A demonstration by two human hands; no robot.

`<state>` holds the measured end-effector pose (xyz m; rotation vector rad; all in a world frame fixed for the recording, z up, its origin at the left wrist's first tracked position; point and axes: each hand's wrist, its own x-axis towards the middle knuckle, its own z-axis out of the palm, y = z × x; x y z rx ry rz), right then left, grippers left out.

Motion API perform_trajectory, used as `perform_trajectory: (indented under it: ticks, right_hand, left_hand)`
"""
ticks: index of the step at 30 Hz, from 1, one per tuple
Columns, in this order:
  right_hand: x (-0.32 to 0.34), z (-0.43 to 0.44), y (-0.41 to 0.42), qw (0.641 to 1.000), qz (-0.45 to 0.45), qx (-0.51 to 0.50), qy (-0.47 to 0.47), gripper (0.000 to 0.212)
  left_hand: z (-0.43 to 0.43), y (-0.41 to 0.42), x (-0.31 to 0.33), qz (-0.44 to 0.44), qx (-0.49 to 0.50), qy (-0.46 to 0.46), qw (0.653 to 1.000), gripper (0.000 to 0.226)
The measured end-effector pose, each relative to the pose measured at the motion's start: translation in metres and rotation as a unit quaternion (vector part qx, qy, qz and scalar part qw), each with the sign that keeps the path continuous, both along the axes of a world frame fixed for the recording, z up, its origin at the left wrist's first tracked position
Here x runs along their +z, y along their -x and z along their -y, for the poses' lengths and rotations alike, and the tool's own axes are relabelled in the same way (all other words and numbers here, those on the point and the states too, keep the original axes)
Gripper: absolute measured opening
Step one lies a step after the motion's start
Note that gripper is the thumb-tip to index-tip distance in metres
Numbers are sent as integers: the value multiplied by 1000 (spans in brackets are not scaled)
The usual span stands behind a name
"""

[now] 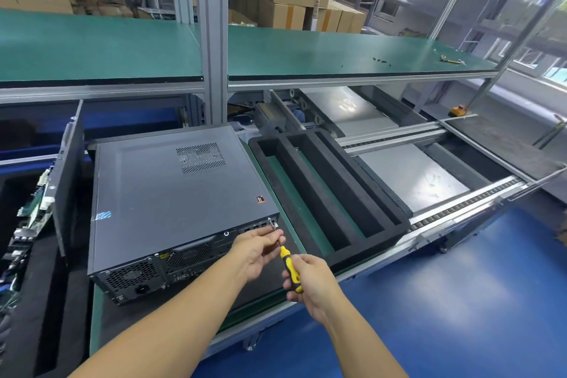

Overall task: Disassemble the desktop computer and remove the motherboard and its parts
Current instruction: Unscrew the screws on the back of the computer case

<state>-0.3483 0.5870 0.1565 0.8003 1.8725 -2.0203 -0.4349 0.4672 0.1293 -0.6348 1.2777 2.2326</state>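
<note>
Early stage: desktop computer case [171, 193] was unopened. Right grip [313, 285] held the screwdriver [288, 265]; left grip [257, 250] pinched its shaft at the rear corner.

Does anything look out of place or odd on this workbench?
Loose small black screws lie scattered on the green upper shelf at right. A detached dark grey metal panel stands on edge left of the grey desktop computer case. Nothing looks damaged.

Bright daylight from right-hand windows [534, 55], wide-angle warping, blurred edges.
</note>
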Motion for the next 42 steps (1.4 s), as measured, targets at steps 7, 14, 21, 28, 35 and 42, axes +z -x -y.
perform_trajectory:
  ticks: [7, 14, 21, 28, 35, 42]
  right_hand:
    - [-6, -1, -1, 999, -37, -26, -4, 19]
    - [-4, -6, -2, 997, -49, 2, -52, 17]
    - [-5, -21, -14, 999, -28, 18, -21, 18]
    - [2, -24, -16, 964, -95, -4, 247, 26]
    - [4, -9, -12, 967, -85, 54, 233, 25]
    - [8, 10, -5, 973, -45, 138, 181, 23]
  left_hand:
    - [-3, 6, 1, 11, 36, -79, 996, 18]
    - [-16, 13, -2, 44, 82, -74, 993, 21]
    - [-11, 6, -5, 39, 80, -107, 990, 16]
    - [4, -2, 0, 79, 87, -133, 984, 29]
    - [23, -11, -3, 72, 119, -118, 983, 30]
    - [50, -36, -5, 64, 166, -126, 976, 32]
